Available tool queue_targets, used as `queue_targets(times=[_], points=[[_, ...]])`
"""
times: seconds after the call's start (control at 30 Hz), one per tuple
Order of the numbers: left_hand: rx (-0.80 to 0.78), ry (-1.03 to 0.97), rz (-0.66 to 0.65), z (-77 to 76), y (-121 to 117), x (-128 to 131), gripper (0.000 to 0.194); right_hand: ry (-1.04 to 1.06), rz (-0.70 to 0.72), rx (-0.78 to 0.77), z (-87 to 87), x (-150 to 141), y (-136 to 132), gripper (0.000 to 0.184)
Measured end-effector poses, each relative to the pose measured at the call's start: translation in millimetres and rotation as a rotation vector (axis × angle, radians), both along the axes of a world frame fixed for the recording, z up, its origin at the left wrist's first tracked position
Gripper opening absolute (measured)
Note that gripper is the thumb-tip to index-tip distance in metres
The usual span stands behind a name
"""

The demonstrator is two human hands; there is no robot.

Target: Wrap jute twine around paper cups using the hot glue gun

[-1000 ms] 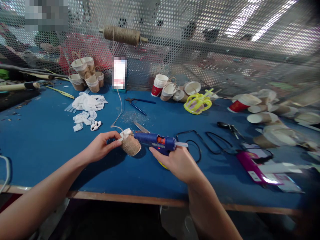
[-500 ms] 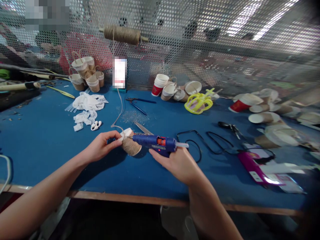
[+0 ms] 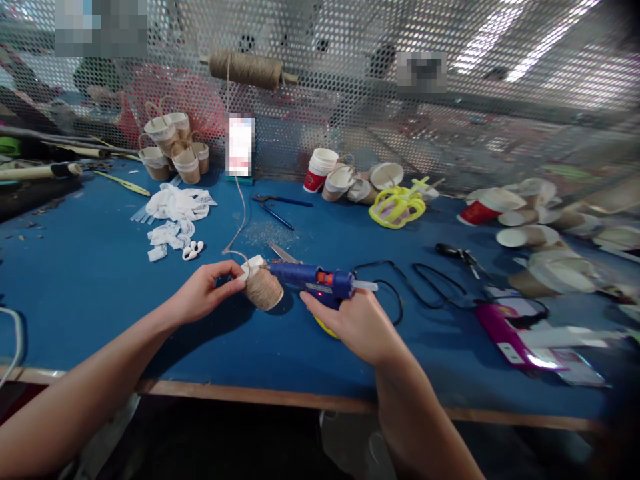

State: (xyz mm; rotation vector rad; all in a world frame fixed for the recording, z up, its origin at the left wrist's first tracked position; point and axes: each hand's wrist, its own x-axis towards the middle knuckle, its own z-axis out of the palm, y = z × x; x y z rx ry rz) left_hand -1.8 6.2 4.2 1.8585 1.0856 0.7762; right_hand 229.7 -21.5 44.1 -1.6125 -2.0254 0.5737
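Observation:
My left hand (image 3: pixel 210 292) pinches the white rim end of a small twine-wrapped cup (image 3: pixel 265 289), which lies tilted just above the blue table. My right hand (image 3: pixel 357 323) is wrapped around a blue hot glue gun (image 3: pixel 310 279) with a lit red light and a clear glue stick out of its back. The gun's nozzle points left, close to the cup's white rim; whether it touches I cannot tell. A strand of twine (image 3: pixel 242 220) runs from the cup up to a twine roll (image 3: pixel 245 70). Scissors (image 3: pixel 283 252) lie partly hidden behind the gun.
Blue-handled pliers (image 3: pixel 285 201) and white lace scraps (image 3: pixel 177 203) lie behind my hands. Finished-looking twine cups (image 3: pixel 185 163) are stacked at the back left. A black cord (image 3: pixel 387 263) loops on the right, near a purple box (image 3: pixel 505 337). More cups (image 3: pixel 530 235) stand far right.
The glue gun has shifted slightly right, its nozzle drawing back along the cup's rim. More of the yellow trigger area shows under my right hand. My left hand has barely moved.

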Motion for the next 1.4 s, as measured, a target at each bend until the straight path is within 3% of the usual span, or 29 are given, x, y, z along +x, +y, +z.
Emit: queue_targets(times=[0.53,1.4], points=[[0.005,-0.010,0.014,0.6,-0.5,1.4,0.015,0.011,0.029,0.028,-2.9,-5.3,-5.8,0.017],[0.012,0.017,-0.018,0.9,0.1,-0.8,0.014,0.108,-0.022,-0.004,-7.5,1.3,10.4,0.016]])
